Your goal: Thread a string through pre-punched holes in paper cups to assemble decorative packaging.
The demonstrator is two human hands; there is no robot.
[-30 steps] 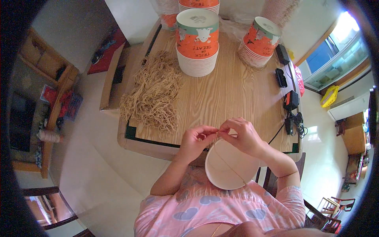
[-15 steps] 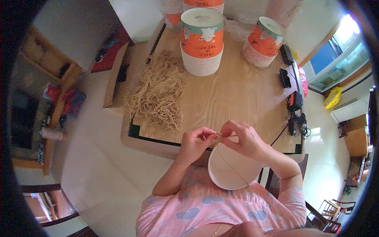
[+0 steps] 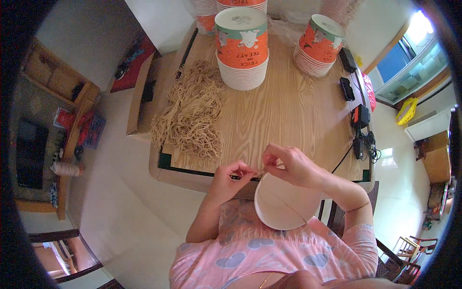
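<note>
A white paper bucket [image 3: 281,204] rests on my lap, open side up, at the near edge of the wooden table [image 3: 288,111]. My left hand [image 3: 230,180] and my right hand [image 3: 288,166] meet just above its far rim. Both pinch the ends of a thin tan string [image 3: 260,172] at the bucket's edge. A thin line of string also crosses the inside of the bucket. A loose heap of tan string pieces [image 3: 190,115] lies on the table's left part.
Stacks of orange and green paper buckets [image 3: 241,45] stand upside down at the table's far side, with another stack [image 3: 320,45] to the right. Black chargers and cables [image 3: 361,130] lie along the right edge. A cardboard box [image 3: 142,96] sits left of the table.
My hands stayed at the bucket's rim with small finger movements on the string. The view shifted slightly.
</note>
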